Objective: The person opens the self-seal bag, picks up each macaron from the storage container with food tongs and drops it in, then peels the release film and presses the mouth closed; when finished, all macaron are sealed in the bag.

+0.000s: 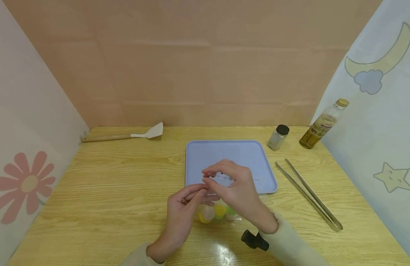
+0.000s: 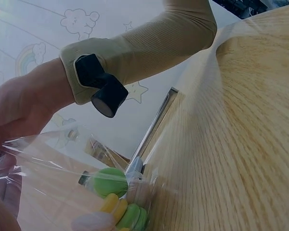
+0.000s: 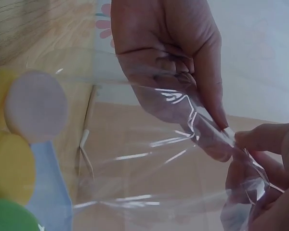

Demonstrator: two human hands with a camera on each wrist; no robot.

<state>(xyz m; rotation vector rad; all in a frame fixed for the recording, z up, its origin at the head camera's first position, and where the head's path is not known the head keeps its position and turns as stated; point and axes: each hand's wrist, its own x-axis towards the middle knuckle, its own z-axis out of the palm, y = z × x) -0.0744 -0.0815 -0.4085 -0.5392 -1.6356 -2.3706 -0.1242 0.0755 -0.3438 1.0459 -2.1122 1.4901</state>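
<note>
A clear plastic bag [image 3: 135, 144] holds several macarons in green [image 2: 110, 182], yellow [image 3: 12, 166] and pale pink [image 3: 36, 106]. The macarons lie low in it, close to the table, in front of the blue tray [image 1: 224, 153]. My left hand [image 1: 183, 214] pinches the gathered neck of the bag between thumb and fingers. Just to its right, my right hand [image 1: 239, 188] has its thumb and curled fingers at the same gathered plastic. A thin pale strip [image 3: 277, 187] shows beside the right fingers; what it is cannot be made out.
Metal tongs [image 1: 311, 195] lie right of the tray. Behind them stand a black-lidded jar [image 1: 277, 138] and an oil bottle with a gold cap [image 1: 322, 125]. A white spatula with a wooden handle [image 1: 108, 137] lies at the back left of the wooden table [image 1: 118, 177].
</note>
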